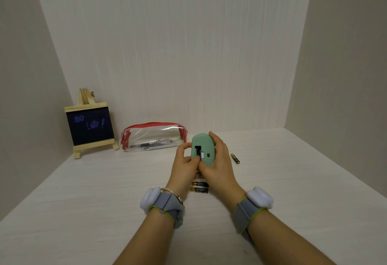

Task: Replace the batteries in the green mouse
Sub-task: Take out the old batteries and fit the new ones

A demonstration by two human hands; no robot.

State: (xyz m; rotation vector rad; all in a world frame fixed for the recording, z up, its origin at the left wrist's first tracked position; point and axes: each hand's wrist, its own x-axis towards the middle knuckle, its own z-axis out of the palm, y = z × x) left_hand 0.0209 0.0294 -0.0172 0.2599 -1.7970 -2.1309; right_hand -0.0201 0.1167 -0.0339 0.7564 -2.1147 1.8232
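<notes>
Faintly, chalkboard point(90, 127) reads 加油! — mouse point(209, 147) held.

A small wooden easel point(90, 127) holding a blackboard with blue chalk writing is stood at the rear left of the pale worktop point(83, 191). Just to its right, a clear pencil case point(154, 134) trimmed in red is laid along the back wall, and a ruler point(162, 146) is seen inside.

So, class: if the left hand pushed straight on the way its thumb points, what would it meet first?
The green mouse: the left hand has its thumb at the mouse's open battery compartment, with nothing visible between them.
</notes>
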